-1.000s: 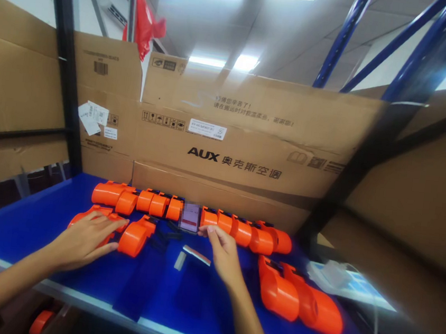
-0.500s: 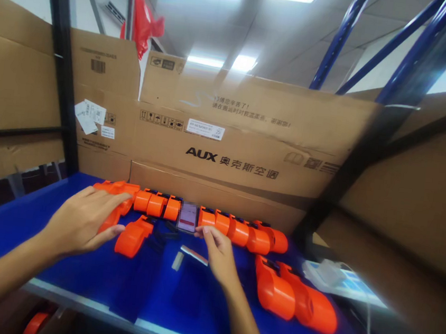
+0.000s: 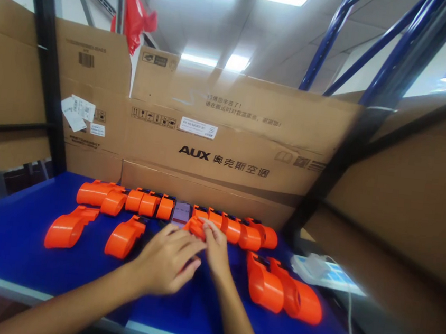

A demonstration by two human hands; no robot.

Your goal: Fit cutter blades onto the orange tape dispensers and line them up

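My left hand (image 3: 171,260) and my right hand (image 3: 217,249) meet over the middle of the blue table. Between them is an orange plastic part (image 3: 196,227), mostly covered by my fingers. My right thumb and fingertips pinch its right side; the left fingers curl at its near side, their exact grip partly hidden. Left of my hands lies a loose orange curved part (image 3: 122,237) with a black piece at its top. Behind the hands, a phone (image 3: 181,213) leans among the row of orange parts, partly covered.
More curved orange parts line the back, left (image 3: 113,202) and right (image 3: 250,237). Another (image 3: 65,229) lies front left, and two (image 3: 268,288) lie front right. A cardboard wall (image 3: 223,162) closes the back. A power strip (image 3: 331,274) with a white cable sits at the right.
My left hand has moved from the left group of orange parts to the middle, where an orange part now sits at my right fingertips. The view has shifted slightly.
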